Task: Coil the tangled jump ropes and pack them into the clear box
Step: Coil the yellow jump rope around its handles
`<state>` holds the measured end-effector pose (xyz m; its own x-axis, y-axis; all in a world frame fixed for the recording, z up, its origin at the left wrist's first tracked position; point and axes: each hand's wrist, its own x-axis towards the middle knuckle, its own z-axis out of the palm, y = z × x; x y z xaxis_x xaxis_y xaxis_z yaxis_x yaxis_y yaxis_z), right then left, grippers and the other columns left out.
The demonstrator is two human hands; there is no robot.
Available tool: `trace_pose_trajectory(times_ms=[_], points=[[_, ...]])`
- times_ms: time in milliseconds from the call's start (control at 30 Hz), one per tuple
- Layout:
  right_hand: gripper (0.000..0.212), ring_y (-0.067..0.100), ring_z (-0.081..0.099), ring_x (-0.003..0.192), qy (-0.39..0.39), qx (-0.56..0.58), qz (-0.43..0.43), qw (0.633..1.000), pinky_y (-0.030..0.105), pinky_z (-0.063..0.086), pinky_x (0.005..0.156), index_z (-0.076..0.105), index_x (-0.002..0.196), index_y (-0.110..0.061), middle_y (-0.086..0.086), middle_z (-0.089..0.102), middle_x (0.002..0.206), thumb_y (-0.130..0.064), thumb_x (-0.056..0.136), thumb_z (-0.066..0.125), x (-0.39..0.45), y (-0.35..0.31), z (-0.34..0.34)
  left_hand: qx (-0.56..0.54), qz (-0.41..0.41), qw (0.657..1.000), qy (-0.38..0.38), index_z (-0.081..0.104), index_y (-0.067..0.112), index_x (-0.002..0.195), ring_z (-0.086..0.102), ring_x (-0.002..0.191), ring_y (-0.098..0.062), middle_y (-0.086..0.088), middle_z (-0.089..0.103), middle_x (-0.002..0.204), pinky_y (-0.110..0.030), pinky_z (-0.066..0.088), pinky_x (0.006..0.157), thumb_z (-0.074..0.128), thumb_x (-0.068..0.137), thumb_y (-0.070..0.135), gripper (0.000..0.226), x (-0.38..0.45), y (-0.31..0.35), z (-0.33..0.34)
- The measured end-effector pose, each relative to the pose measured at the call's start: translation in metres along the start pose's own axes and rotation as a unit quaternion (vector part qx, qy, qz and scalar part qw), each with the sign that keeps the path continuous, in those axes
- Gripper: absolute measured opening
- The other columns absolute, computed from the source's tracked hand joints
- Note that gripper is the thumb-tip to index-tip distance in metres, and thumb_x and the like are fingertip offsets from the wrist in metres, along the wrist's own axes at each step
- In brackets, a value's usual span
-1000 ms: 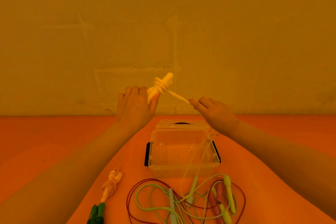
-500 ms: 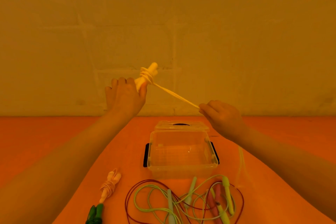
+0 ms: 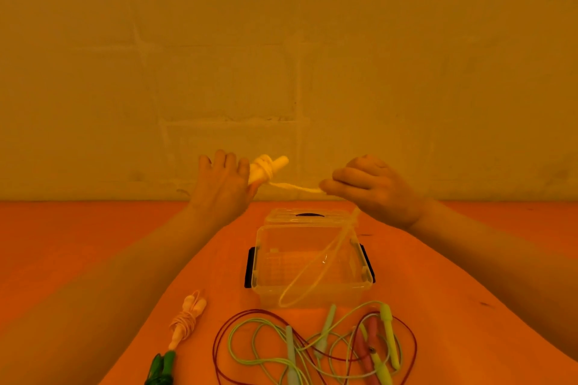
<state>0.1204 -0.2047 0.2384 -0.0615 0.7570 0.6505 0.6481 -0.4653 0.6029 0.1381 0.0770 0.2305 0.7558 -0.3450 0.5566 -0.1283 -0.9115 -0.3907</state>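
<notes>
My left hand [image 3: 223,187] fingers are gripping the pale rope bundle [image 3: 266,170] | right hand [image 3: 372,189] fingers are pinching its cord [image 3: 295,187] | both hovering beyond the clear box [image 3: 312,287]

clear box [image 3: 312,262] behind tangled ropes [image 3: 316,344], coiled rope [image 3: 186,319] left

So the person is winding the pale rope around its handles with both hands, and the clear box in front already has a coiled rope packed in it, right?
Not quite. The head view shows the clear box holding no coiled rope; only a slack loop of the pale rope hangs in front of it. The rest stands: the left hand grips the wrapped handles and the right hand pinches the rope.
</notes>
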Motion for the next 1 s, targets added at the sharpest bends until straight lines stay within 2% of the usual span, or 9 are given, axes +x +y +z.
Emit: trace_pose_trajectory(times_ms=[100, 167, 267, 400, 467, 667, 800, 900, 1000], points=[[0.019, 0.022, 0.050, 0.079, 0.001, 0.007, 0.016, 1.000, 0.033, 0.038, 0.065, 0.056, 0.113, -0.012, 0.011, 0.068, 0.089, -0.009, 0.094, 0.056, 0.005, 0.011, -0.006, 0.001, 0.070, 0.998, -0.009, 0.064, 0.006, 0.099, 0.057, 0.079, -0.030, -0.017, 0.063, 0.086, -0.041, 0.043, 0.068, 0.034, 0.089, 0.052, 0.055, -0.009, 0.007, 0.006], [0.015, 0.024, 0.050, 0.076, 0.006, 0.030, 0.036, 0.999, 0.035, 0.040, 0.062, 0.059, 0.110, -0.010, 0.012, 0.066, 0.087, -0.014, 0.096, 0.055, 0.010, 0.014, -0.008, 0.005, 0.111, 0.993, -0.035, 0.060, 0.010, 0.111, 0.057, 0.090, -0.029, -0.014, 0.063, 0.099, -0.041, 0.043, 0.077, 0.020, 0.090, 0.055, 0.063, -0.014, 0.020, -0.002], [0.023, 0.025, 0.052, 0.072, 0.009, 0.047, 0.056, 0.997, 0.036, 0.041, 0.062, 0.069, 0.102, -0.004, 0.013, 0.065, 0.083, -0.018, 0.098, 0.052, 0.019, 0.018, -0.010, -0.004, 0.172, 0.984, -0.041, 0.048, 0.012, 0.129, 0.051, 0.107, -0.028, -0.013, 0.057, 0.116, -0.044, 0.039, 0.089, 0.021, 0.094, 0.055, 0.061, -0.018, 0.040, -0.007], [0.029, 0.027, 0.053, 0.072, -0.008, 0.052, 0.064, 0.997, 0.036, 0.040, 0.064, 0.072, 0.095, 0.000, 0.014, 0.063, 0.080, -0.020, 0.098, 0.052, 0.023, 0.025, -0.005, -0.047, 0.265, 0.962, 0.043, 0.063, 0.011, 0.108, 0.057, 0.085, -0.028, -0.011, 0.063, 0.093, -0.040, 0.046, 0.073, 0.027, 0.090, 0.054, 0.059, -0.022, 0.060, -0.013], [0.029, 0.028, 0.054, 0.069, -0.025, 0.044, 0.061, 0.997, 0.035, 0.039, 0.063, 0.071, 0.094, -0.001, 0.013, 0.062, 0.078, -0.022, 0.098, 0.051, 0.019, 0.029, 0.001, -0.070, 0.297, 0.948, 0.086, 0.063, 0.010, 0.107, 0.057, 0.084, -0.028, -0.011, 0.063, 0.093, -0.039, 0.046, 0.071, 0.030, 0.089, 0.053, 0.057, -0.025, 0.067, -0.013], [0.035, 0.030, 0.055, 0.066, -0.069, 0.048, 0.089, 0.992, 0.036, 0.042, 0.055, 0.070, 0.096, -0.005, 0.011, 0.059, 0.077, -0.030, 0.099, 0.045, -0.006, 0.041, 0.014, -0.117, 0.300, 0.930, 0.179, 0.051, 0.007, 0.113, 0.054, 0.094, -0.031, -0.014, 0.063, 0.100, -0.043, 0.041, 0.077, 0.040, 0.093, 0.050, 0.049, -0.027, 0.060, -0.019], [0.045, 0.027, 0.055, 0.067, -0.063, 0.097, 0.138, 0.984, 0.033, 0.043, 0.052, 0.069, 0.100, -0.009, 0.008, 0.060, 0.074, -0.039, 0.101, 0.036, -0.019, 0.037, 0.014, -0.140, 0.284, 0.922, 0.224, 0.050, 0.008, 0.111, 0.049, 0.101, -0.028, -0.013, 0.065, 0.104, -0.043, 0.038, 0.084, 0.034, 0.096, 0.053, 0.050, -0.027, 0.043, -0.027], [0.036, 0.025, 0.057, 0.062, -0.061, 0.112, 0.143, 0.981, 0.029, 0.042, 0.050, 0.060, 0.105, -0.015, 0.006, 0.060, 0.072, -0.039, 0.102, 0.034, -0.021, 0.031, 0.011, -0.146, 0.271, 0.921, 0.240, 0.050, 0.008, 0.113, 0.049, 0.104, -0.028, -0.014, 0.066, 0.105, -0.043, 0.036, 0.088, 0.034, 0.096, 0.055, 0.052, -0.026, 0.023, -0.027], [0.045, 0.023, 0.058, 0.054, -0.055, 0.090, 0.136, 0.985, 0.023, 0.039, 0.046, 0.063, 0.098, -0.015, 0.004, 0.060, 0.065, -0.042, 0.103, 0.028, -0.020, 0.024, 0.008, -0.121, 0.280, 0.923, 0.235, 0.049, 0.007, 0.114, 0.048, 0.105, -0.029, -0.015, 0.066, 0.107, -0.044, 0.036, 0.090, 0.034, 0.096, 0.055, 0.053, -0.028, 0.010, -0.021]])
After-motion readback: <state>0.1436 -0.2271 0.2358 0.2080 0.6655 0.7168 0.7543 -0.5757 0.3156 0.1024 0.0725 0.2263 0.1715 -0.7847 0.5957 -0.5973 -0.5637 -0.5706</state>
